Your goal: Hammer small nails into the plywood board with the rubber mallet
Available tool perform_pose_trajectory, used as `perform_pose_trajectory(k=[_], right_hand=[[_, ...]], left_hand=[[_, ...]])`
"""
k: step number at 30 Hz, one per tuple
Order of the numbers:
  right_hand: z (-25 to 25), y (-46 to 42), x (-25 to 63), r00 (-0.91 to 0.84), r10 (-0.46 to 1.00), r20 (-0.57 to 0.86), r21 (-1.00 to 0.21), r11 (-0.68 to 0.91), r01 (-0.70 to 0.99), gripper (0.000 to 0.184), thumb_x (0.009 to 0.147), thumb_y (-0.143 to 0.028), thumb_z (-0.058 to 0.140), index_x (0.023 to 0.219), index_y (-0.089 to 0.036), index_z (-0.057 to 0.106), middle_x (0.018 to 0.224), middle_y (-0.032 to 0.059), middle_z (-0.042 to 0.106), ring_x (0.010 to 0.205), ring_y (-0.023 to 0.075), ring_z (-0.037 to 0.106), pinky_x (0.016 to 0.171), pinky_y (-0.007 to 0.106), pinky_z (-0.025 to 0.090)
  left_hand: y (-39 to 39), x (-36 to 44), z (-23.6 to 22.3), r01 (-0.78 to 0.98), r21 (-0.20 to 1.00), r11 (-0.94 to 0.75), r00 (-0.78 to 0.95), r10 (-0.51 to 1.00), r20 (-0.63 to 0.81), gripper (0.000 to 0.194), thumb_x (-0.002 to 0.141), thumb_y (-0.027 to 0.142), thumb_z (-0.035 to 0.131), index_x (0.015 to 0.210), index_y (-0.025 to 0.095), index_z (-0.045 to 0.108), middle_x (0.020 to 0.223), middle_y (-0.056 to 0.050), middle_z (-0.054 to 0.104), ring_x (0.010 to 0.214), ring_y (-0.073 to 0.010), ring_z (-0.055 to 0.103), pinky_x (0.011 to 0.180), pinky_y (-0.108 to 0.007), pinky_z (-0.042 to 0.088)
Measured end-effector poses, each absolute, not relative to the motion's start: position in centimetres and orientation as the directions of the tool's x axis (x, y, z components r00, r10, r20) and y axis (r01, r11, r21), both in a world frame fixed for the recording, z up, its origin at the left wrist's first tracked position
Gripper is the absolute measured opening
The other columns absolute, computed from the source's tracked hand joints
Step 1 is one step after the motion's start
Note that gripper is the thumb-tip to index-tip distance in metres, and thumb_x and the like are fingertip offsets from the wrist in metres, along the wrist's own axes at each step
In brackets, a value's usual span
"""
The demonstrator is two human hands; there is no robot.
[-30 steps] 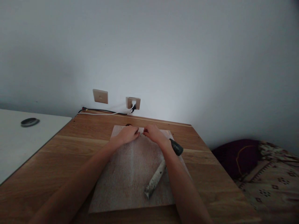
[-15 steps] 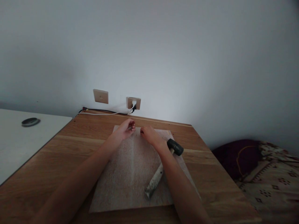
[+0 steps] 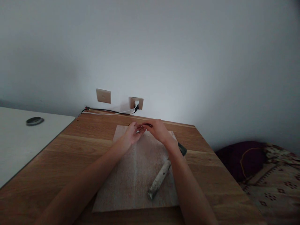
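Above the far part of a thin plywood board point(image 3: 122, 187), my left hand point(image 3: 131, 135) is turned palm up with its fingers curled. Small shiny metal pieces point(image 3: 137, 131), too tiny to name, lie in it. My right hand point(image 3: 159, 130) arches over from the right, its thumb and fingertips meeting at the left fingers. Whatever those fingertips pinch is hidden. A mallet lies slantwise on the board, its worn pale handle point(image 3: 159, 179) toward me. Its black head point(image 3: 182, 149) is partly covered by my right forearm.
The board rests on a wooden table point(image 3: 77, 150) against a white wall. Cables point(image 3: 105, 113) run along the back edge to a wall socket point(image 3: 140, 103). On a white surface point(image 3: 21, 140) at left lies a dark round dish point(image 3: 35, 121). Patterned fabric point(image 3: 276, 187) is at right.
My right hand has lifted from the board and moved to my left hand, so their fingers now meet. My right forearm covers more of the mallet head. The view has shifted slightly.
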State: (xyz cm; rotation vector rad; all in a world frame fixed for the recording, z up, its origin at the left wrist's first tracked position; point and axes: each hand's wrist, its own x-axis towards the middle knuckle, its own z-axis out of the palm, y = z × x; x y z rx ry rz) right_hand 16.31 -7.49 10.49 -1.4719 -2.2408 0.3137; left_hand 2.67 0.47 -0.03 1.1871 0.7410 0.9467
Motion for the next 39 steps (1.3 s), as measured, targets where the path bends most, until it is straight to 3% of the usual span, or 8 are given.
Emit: perform_pose_trajectory(k=[6, 14, 19, 21, 25, 30, 35, 39], right_hand=[[10.2, -7.7, 15.5, -0.369, 0.905, 0.210, -0.532, 0.422, 0.734, 0.030, 0.099, -0.010, 0.060, 0.114, -0.022, 0.083, 0.116, 0.0052, 0.082, 0.108, 0.0197, 0.075, 0.101, 0.029, 0.052], [12.7, -9.3, 16.0, -0.213, 0.848, 0.484, -0.561, 0.488, 0.669, 0.023, 0.101, -0.019, 0.060, 0.112, -0.018, 0.080, 0.114, 0.0079, 0.081, 0.102, 0.0182, 0.075, 0.093, 0.029, 0.058], [16.1, -13.1, 16.8, -0.149, 0.676, 0.721, -0.470, 0.636, 0.613, 0.021, 0.104, -0.026, 0.059, 0.111, -0.023, 0.079, 0.111, 0.0059, 0.079, 0.102, 0.0196, 0.074, 0.090, 0.035, 0.062], [17.2, -15.1, 17.4, -0.093, 0.651, 0.753, -0.479, 0.640, 0.601, 0.021, 0.105, -0.027, 0.058, 0.113, -0.024, 0.077, 0.113, 0.0062, 0.077, 0.102, 0.0200, 0.073, 0.089, 0.037, 0.063], [17.1, -19.2, 19.8, -0.013, 0.654, 0.756, -0.475, 0.563, 0.676, 0.019, 0.105, -0.030, 0.060, 0.115, -0.025, 0.076, 0.113, 0.0067, 0.075, 0.098, 0.0206, 0.074, 0.087, 0.038, 0.063], [9.0, -24.9, 25.7, 0.114, 0.813, 0.571, -0.490, 0.226, 0.842, 0.027, 0.104, -0.042, 0.058, 0.115, -0.023, 0.074, 0.114, 0.0111, 0.077, 0.100, 0.0262, 0.075, 0.092, 0.045, 0.062], [-2.7, -31.4, 30.6, 0.265, 0.875, 0.406, -0.443, -0.064, 0.894, 0.051, 0.101, -0.058, 0.048, 0.128, -0.021, 0.071, 0.133, 0.0162, 0.074, 0.128, 0.0377, 0.069, 0.108, 0.061, 0.056], [-6.9, -34.3, 31.7, 0.314, 0.894, 0.318, -0.461, -0.144, 0.875, 0.061, 0.099, -0.064, 0.050, 0.136, -0.020, 0.070, 0.147, 0.0161, 0.067, 0.140, 0.0400, 0.060, 0.112, 0.062, 0.054]], left_hand=[[-0.9, 4.3, 0.5, -0.416, 0.881, 0.225, 0.358, 0.931, -0.069, 0.010, 0.089, 0.023, 0.061, 0.080, 0.018, 0.061, 0.074, -0.003, 0.066, 0.072, -0.0151, 0.066, 0.067, -0.026, 0.056], [-3.2, 4.7, 2.1, -0.454, 0.777, 0.436, 0.446, 0.866, -0.225, 0.024, 0.091, 0.026, 0.059, 0.069, 0.019, 0.054, 0.058, 0.002, 0.053, 0.049, -0.0087, 0.045, 0.047, -0.022, 0.035], [-4.9, 5.3, 3.3, -0.376, 0.807, 0.456, 0.488, 0.838, -0.246, 0.023, 0.087, 0.026, 0.064, 0.066, 0.017, 0.060, 0.061, -0.002, 0.063, 0.058, -0.0119, 0.058, 0.065, -0.026, 0.049], [-5.4, 5.1, 4.0, -0.268, 0.894, 0.358, 0.513, 0.839, -0.182, 0.029, 0.093, 0.034, 0.059, 0.072, 0.017, 0.067, 0.076, -0.008, 0.074, 0.076, -0.0173, 0.067, 0.081, -0.031, 0.053], [-6.1, 3.3, 6.8, 0.097, 0.991, -0.089, 0.525, 0.851, 0.025, 0.041, 0.101, 0.049, 0.048, 0.092, 0.020, 0.075, 0.117, -0.010, 0.080, 0.118, -0.0267, 0.068, 0.109, -0.041, 0.046], [-10.2, -1.6, 10.4, 0.431, 0.716, -0.550, 0.474, 0.813, 0.339, 0.036, 0.103, 0.045, 0.049, 0.117, 0.019, 0.069, 0.126, -0.012, 0.075, 0.123, -0.0289, 0.067, 0.107, -0.042, 0.050], [-17.3, -8.4, 7.2, 0.867, 0.343, -0.362, 0.289, 0.925, 0.248, 0.039, 0.104, 0.038, 0.048, 0.131, 0.016, 0.066, 0.144, -0.019, 0.066, 0.134, -0.0372, 0.060, 0.112, -0.055, 0.046], [-19.8, -11.6, 2.7, 0.911, 0.359, -0.201, 0.192, 0.980, 0.060, 0.048, 0.102, 0.042, 0.047, 0.134, 0.011, 0.065, 0.134, -0.020, 0.071, 0.127, -0.0390, 0.063, 0.109, -0.056, 0.048]])
